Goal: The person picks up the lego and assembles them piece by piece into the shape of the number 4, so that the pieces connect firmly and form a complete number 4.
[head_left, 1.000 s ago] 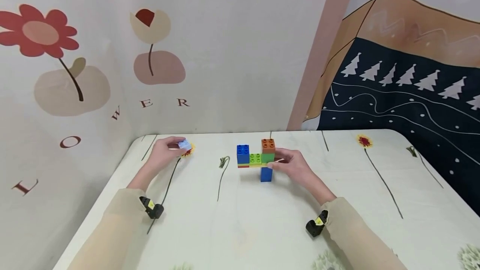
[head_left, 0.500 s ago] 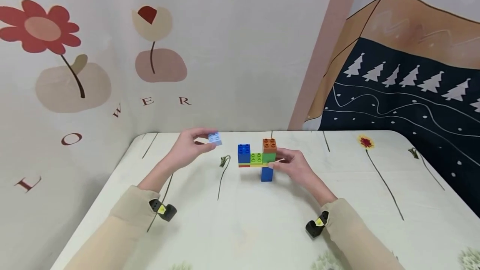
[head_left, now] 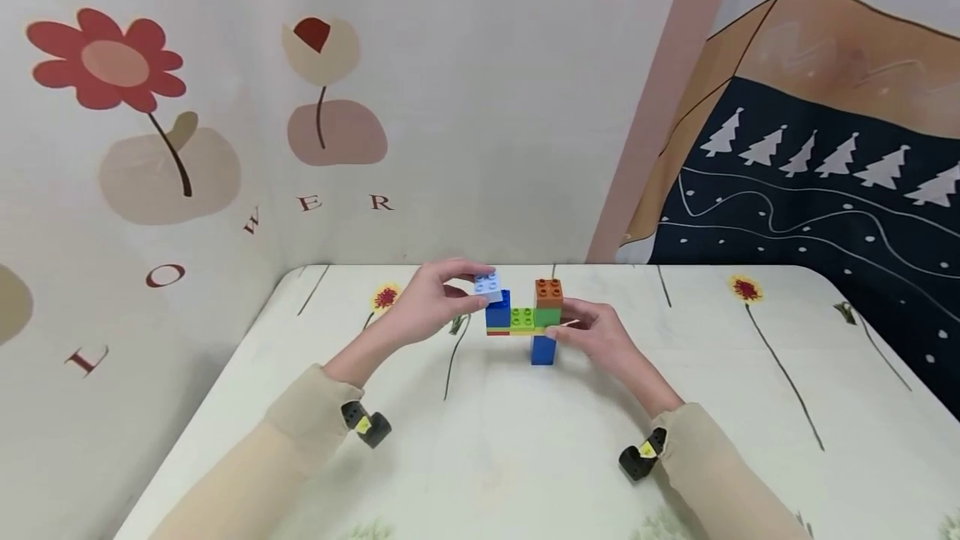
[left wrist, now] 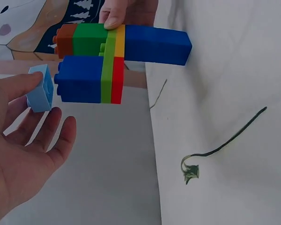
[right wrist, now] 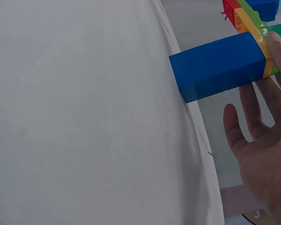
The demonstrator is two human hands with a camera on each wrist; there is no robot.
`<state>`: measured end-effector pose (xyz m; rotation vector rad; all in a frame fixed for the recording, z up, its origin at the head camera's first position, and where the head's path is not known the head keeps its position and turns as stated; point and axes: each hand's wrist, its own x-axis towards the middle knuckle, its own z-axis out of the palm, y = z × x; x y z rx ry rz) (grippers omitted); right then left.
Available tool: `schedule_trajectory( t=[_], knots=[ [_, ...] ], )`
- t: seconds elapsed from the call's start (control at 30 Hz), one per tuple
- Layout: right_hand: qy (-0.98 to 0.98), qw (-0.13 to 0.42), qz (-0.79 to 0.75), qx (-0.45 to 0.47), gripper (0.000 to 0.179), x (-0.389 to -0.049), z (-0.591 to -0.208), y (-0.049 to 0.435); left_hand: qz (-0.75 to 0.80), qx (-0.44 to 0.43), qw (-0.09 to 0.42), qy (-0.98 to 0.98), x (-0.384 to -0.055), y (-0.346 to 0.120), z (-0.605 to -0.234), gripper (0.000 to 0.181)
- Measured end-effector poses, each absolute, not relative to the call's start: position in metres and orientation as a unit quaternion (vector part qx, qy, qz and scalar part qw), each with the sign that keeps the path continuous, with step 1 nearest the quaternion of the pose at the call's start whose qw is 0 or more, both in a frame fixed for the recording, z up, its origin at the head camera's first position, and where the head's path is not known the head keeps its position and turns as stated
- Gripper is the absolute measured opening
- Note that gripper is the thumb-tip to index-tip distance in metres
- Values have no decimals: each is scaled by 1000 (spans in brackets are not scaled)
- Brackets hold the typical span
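My left hand (head_left: 426,305) pinches a light blue toy brick (head_left: 487,287) between thumb and fingers. In the left wrist view a narrow gap parts that brick from the studs of a dark blue brick (left wrist: 82,79). The dark blue brick is the left top of a built structure, with lime, yellow and red plates beneath it. A brown-orange brick (head_left: 548,292) on a green brick (head_left: 548,317) forms the right top. Blue bricks (right wrist: 218,66) make the leg standing on the table. My right hand (head_left: 600,336) grips the structure's right side, thumb at the plates.
A white cloth printed with flowers (head_left: 746,288) covers the table (head_left: 495,448). Behind its far edge hangs a light curtain (head_left: 480,107) with printed flowers and letters. A dark blue patterned cloth (head_left: 810,215) hangs at the right.
My left hand has carried the light blue brick rightward from the table's left part to just over the dark blue brick. The right hand keeps its grip on the structure.
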<state>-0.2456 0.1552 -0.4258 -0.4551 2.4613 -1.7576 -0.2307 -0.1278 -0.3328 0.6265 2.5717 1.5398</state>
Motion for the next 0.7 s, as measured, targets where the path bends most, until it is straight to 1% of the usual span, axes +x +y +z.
schedule_trajectory(
  t=[0.27,0.57,0.7],
  knots=[
    [804,45,-574,-148,50,-246,-426,156,533,206,61,818,-232,-114,-336,43],
    [805,43,-573,-151,48,-247,-426,156,547,195,72,811,-238,-117,-345,38],
    [806,45,-570,-149,48,-248,-427,157,542,194,69,815,-238,-119,-346,38]
  ],
)
